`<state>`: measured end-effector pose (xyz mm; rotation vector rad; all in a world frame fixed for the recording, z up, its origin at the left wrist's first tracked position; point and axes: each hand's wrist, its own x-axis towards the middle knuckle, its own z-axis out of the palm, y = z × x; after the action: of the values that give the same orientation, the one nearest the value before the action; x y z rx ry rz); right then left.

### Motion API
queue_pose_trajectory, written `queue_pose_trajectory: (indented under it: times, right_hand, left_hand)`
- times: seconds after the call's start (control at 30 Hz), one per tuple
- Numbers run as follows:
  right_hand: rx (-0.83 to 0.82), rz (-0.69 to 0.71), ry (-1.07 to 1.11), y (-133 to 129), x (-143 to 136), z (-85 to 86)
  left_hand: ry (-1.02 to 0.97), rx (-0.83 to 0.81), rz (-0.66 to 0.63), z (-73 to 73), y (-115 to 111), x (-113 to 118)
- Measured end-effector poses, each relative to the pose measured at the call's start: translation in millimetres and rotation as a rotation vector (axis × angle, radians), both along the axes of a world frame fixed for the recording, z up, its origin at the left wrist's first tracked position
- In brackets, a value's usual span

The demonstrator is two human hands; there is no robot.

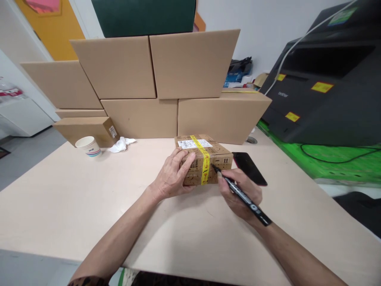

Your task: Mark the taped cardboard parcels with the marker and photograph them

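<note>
The left hand [172,174] covered a good chunk of the small cardboard box [217,150], so its left side was mostly hidden, and the fine print on the white label [186,143] was too tiny to read. The right-hand fingers hid part of the black marker [242,196], and its barrel lettering was kinda mushy. Couldn't really tell if the tip was touching cardboard or just shy of it. Both forearms ran off the near edge, and the big black printer [312,87] got chopped off on the right.

The marker's long axis ran diagonally, tip toward the far left, butt end toward the near right. The tip sat at the box's near face, just right of the yellow tape [205,165]. That face was wider than tall; whether the box was deeper than wide, hard to say.

The box was around mid-table, near the far stack of boxes [139,115]. The left hand steadied it, spread moderately wide over its left near corner, while the right held the marker in a narrow writing pinch. A phone [250,169] lay just right of the box.
</note>
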<state>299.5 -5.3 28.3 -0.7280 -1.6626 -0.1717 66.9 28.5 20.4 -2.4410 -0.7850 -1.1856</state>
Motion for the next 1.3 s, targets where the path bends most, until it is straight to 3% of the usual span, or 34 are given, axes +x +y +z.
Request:
queue_pose_trajectory:
  times: [0.13,0.23,0.27,0.43,0.57,0.67,0.77,0.93,1.03,1.3]
  right_hand:
    - [-0.008,-0.127,0.176,15.2,12.3,2.7]
    - [-0.009,-0.218,0.187,41.1,32.7,-9.8]
    - [-0.033,-0.203,0.119,49.9,40.8,-16.8]
    - [-0.458,-0.073,-0.413,76.8,69.6,-54.8]
    - [-0.574,0.008,-0.603,82.0,66.3,-69.6]
    - [-0.578,-0.069,-0.640,84.1,62.8,-70.0]
    - [-0.623,-0.340,-0.623,86.5,71.3,-63.9]
    - [-0.973,-0.742,-0.549,93.2,100.0,-52.3]
    - [-1.154,-0.804,-0.526,98.0,110.2,-50.3]
    - [-1.320,-0.801,-0.342,106.9,117.0,-46.2]
  left_hand:
    - [0.029,0.030,0.012,-7.1,1.7,-3.3]
    - [0.037,0.047,-0.003,-16.0,5.4,-9.7]
    - [0.039,0.052,-0.013,-18.9,6.7,-12.2]
    - [0.039,0.052,-0.027,-29.4,11.0,-22.1]
    - [0.031,0.046,-0.041,-35.0,13.6,-26.9]
    - [0.036,0.056,-0.048,-37.5,15.7,-30.3]
    - [0.051,0.053,-0.046,-38.1,16.6,-32.6]
    - [0.062,0.066,-0.019,-40.1,17.2,-32.4]
    - [0.052,0.073,-0.013,-43.0,17.8,-32.1]
    - [0.061,0.116,0.008,-41.6,16.4,-28.2]
